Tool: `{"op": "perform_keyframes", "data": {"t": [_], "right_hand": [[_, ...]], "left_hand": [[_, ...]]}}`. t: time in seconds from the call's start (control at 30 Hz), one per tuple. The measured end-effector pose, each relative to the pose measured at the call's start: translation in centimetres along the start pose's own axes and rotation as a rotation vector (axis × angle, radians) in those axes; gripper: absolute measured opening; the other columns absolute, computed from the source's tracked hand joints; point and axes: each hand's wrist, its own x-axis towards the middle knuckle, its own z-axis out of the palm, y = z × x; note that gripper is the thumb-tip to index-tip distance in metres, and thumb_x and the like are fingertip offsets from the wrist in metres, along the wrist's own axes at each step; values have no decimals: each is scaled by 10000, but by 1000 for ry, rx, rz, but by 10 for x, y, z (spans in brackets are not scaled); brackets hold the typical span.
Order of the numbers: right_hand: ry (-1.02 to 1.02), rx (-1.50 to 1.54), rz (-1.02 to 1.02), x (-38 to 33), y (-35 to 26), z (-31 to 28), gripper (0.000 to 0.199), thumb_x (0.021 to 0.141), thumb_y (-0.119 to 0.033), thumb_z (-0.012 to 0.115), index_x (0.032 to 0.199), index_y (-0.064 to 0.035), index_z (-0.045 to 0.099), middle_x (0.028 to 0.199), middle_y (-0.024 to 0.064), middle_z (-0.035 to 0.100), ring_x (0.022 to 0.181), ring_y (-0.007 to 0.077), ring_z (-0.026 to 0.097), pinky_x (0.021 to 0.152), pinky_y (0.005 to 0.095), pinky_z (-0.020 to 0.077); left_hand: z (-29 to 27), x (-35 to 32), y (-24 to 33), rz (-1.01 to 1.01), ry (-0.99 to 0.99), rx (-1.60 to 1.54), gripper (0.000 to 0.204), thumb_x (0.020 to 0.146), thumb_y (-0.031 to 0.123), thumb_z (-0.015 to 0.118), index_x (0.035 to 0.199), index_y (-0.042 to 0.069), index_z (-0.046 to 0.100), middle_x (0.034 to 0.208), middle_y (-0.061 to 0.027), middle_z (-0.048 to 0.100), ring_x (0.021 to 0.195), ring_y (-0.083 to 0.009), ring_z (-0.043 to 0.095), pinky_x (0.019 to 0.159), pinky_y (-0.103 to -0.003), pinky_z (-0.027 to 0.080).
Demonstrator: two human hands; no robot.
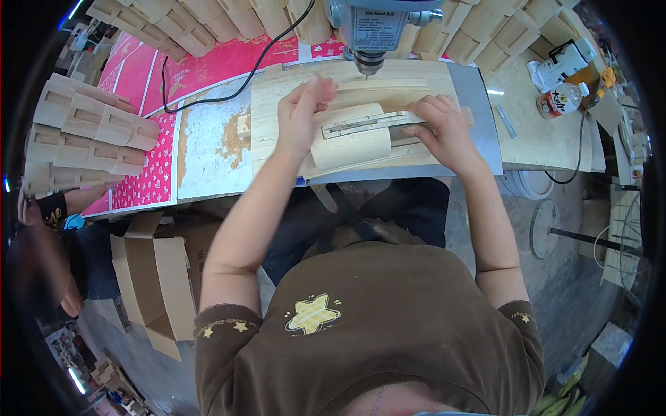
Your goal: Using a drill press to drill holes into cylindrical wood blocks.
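A pale rounded wooden block (pixel 350 147) lies on a flat wooden board (pixel 267 139) in front of me. Across its top runs a narrow light-coloured strip with a long slot (pixel 361 125). My right hand (pixel 444 128) is closed around the strip's right end, thumb on the near side and fingers over the far side. My left hand (pixel 302 111) is raised near the block's left end, its fingers smeared by motion; nothing shows in it. Just beyond the block stands a small bench drill (pixel 371 35), its bit pointing down at the board.
Stacked wooden blocks with rectangular recesses (pixel 97 128) stand left, with more along the back. A black cable (pixel 243 90) crosses the pink table cover (pixel 154 163). On the right are a plastic bottle (pixel 560 100) and a white container (pixel 565 62). An open carton (pixel 156 277) and another person's arm are lower left.
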Motion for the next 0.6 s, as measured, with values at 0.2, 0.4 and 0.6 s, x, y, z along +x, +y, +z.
{"op": "perform_keyframes", "data": {"t": [0.2,0.4,0.6], "right_hand": [[62,7,88,-8,0,2,280,679,-89,707,937,-43,611,855,85,591,843,286,526,743,373,432],[139,-92,130,4,23,2,321,672,-80,716,976,-51,618,852,90,589,838,288,524,747,367,433],[136,-113,107,29,23,17,308,708,-84,706,995,-33,607,911,110,600,877,297,533,779,367,429]], "left_hand": [[2,-12,-21,354,460,178,346,969,303,426,897,-8,560,810,-57,572,723,-120,527,707,-265,441],[7,-63,-41,462,92,462,410,792,237,678,1085,-20,551,956,-133,559,855,-223,559,735,-330,453],[-6,-44,-37,403,168,866,731,562,257,822,1195,26,538,1058,-105,562,934,-227,537,896,-393,301]]}}
